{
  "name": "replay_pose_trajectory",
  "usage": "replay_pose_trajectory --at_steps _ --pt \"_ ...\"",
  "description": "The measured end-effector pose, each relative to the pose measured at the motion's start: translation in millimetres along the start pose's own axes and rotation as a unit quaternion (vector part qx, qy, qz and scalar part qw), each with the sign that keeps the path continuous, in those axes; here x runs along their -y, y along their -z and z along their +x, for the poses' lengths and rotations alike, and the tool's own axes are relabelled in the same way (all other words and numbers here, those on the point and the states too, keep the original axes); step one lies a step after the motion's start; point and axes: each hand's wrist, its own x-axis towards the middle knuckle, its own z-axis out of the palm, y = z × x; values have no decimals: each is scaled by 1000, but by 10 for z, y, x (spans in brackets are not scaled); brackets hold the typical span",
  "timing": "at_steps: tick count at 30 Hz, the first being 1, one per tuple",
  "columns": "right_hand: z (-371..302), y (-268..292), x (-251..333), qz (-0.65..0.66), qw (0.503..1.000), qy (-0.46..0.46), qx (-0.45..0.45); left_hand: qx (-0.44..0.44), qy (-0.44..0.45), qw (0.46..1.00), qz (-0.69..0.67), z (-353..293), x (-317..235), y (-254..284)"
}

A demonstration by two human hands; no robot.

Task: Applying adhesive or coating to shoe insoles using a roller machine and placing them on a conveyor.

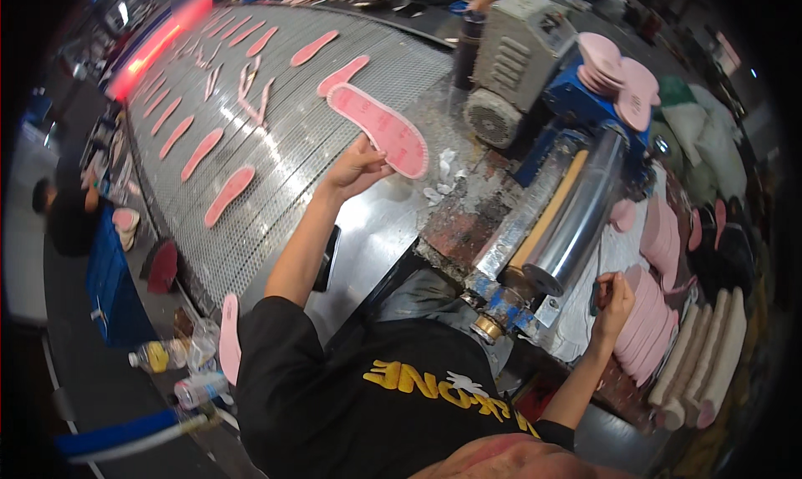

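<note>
Pinched at its edge, a pink shoe insole point(388, 128) with a pale rim hangs over the mesh conveyor point(288, 157); my left hand point(361, 168) is closed on it. My right hand point(616, 302) is at the right, next to a fanned stack of pink insoles point(642, 329). Its fingers are closed around something small and dark that I cannot make out. Between my hands stands a roller machine with a shiny metal roller point(578, 212). More insoles lie apart in rows along the conveyor, such as one pink insole point(229, 196) near its left edge.
A grey motor point(522, 57) stands behind the rollers, with stacked insole pieces point(601, 65) on the blue housing. Cream rolled bundles point(697, 358) lie at right. Plastic bottles point(163, 356) are at lower left. A person point(71, 212) is at far left; red light point(163, 49) glows at the conveyor's far end.
</note>
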Motion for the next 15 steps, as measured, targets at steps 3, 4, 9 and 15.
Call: replay_pose_trajectory --at_steps 3,4,9,15 --pt "27 -43 -92 15 1000 -9 17 -81 -36 993 -80 -389 192 183" --pt "42 -44 -119 32 999 -5 17 -119 -57 982 -134 -522 246 259" --pt "134 -2 -192 55 998 -7 36 -290 -168 918 -211 -1367 207 752" --pt "281 -30 33 4 995 83 -56 -386 -230 859 -245 -2410 198 1036"
